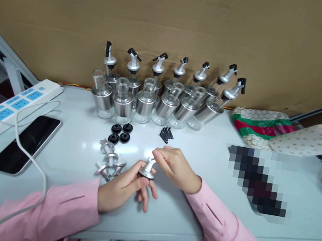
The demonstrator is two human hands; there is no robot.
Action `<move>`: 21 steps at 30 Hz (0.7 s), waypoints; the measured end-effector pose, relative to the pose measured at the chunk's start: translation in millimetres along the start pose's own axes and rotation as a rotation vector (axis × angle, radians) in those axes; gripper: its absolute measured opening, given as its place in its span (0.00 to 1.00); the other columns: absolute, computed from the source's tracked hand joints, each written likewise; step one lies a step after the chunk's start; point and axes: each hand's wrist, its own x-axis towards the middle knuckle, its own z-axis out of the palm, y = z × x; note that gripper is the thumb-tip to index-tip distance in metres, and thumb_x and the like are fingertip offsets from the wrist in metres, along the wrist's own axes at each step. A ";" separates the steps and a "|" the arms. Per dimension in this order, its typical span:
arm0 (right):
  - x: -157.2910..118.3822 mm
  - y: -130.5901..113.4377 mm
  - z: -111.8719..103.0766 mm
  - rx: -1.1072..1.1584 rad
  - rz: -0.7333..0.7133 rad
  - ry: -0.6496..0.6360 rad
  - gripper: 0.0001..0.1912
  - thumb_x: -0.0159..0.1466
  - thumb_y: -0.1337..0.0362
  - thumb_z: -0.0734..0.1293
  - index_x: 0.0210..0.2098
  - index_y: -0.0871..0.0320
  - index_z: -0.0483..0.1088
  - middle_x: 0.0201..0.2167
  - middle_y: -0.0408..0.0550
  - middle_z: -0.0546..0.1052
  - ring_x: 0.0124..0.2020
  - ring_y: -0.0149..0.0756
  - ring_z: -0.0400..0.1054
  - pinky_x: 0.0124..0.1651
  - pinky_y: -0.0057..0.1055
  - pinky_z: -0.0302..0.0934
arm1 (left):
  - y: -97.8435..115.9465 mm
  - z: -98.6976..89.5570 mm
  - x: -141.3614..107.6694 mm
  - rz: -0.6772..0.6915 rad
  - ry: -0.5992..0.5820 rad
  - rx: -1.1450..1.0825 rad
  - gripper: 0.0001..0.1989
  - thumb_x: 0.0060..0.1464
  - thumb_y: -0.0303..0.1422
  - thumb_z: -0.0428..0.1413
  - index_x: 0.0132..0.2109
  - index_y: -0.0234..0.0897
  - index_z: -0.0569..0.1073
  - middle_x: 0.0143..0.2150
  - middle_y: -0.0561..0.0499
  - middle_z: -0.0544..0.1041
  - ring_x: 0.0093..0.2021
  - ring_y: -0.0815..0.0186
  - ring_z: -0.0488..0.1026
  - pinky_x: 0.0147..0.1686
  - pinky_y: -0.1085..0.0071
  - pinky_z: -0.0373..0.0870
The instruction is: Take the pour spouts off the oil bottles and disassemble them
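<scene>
My left hand (129, 187) pinches a silver pourer top (148, 170) with a black underside, holding it upright just above the table. Against the tip of its spout, my right hand (173, 166) is closed; whatever it may hold is hidden by the fingers. Beside my left hand lie several loose silver pourer tops (110, 158). Several round black stoppers (121, 132) sit behind those. A small bunch of black levers (165, 134) lies beyond my right hand.
Open-necked glass bottles (145, 103) with steel bands stand in a row, and capped bottles (133, 66) stand behind them. At left are a power strip (12, 106), a phone (25, 145) and a white cable (31, 156). A patterned bag (258, 126) lies at right.
</scene>
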 end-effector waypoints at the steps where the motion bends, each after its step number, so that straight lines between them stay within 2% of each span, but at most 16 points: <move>1: 0.2 0.4 0.8 -0.014 -0.013 0.008 0.24 0.70 0.60 0.48 0.18 0.57 0.52 0.14 0.38 0.57 0.18 0.27 0.49 0.27 0.25 0.48 | -0.4 0.3 -0.2 0.005 -0.002 0.002 0.21 0.58 0.52 0.45 0.44 0.37 0.58 0.33 0.50 0.73 0.23 0.71 0.72 0.26 0.73 0.61; 9: 1.2 -2.7 0.7 -0.009 -0.034 0.034 0.22 0.70 0.60 0.47 0.19 0.56 0.49 0.15 0.38 0.56 0.18 0.27 0.49 0.27 0.25 0.49 | -3.9 1.5 -1.3 0.053 0.020 0.060 0.22 0.58 0.52 0.44 0.45 0.37 0.57 0.35 0.48 0.73 0.27 0.70 0.71 0.28 0.71 0.64; 14: 0.4 -4.9 -0.5 0.058 0.007 -0.003 0.23 0.69 0.61 0.48 0.18 0.57 0.50 0.14 0.38 0.57 0.17 0.25 0.50 0.25 0.24 0.48 | -4.9 1.3 -3.3 0.047 0.046 0.098 0.16 0.60 0.45 0.47 0.46 0.37 0.59 0.38 0.47 0.72 0.27 0.72 0.71 0.30 0.72 0.64; 17: 0.2 -3.2 0.2 0.069 0.025 -0.020 0.23 0.69 0.60 0.48 0.18 0.57 0.52 0.15 0.38 0.56 0.17 0.24 0.50 0.25 0.24 0.48 | -5.0 0.5 -2.7 0.029 0.050 0.077 0.16 0.59 0.44 0.49 0.46 0.37 0.59 0.35 0.49 0.72 0.27 0.72 0.71 0.29 0.72 0.64; 21: -0.5 -0.7 1.4 0.046 0.019 -0.029 0.24 0.69 0.60 0.48 0.18 0.58 0.53 0.15 0.38 0.56 0.17 0.24 0.50 0.25 0.24 0.48 | -5.1 0.1 -1.7 0.012 0.056 0.051 0.20 0.56 0.48 0.51 0.45 0.36 0.60 0.33 0.51 0.71 0.26 0.71 0.70 0.28 0.72 0.64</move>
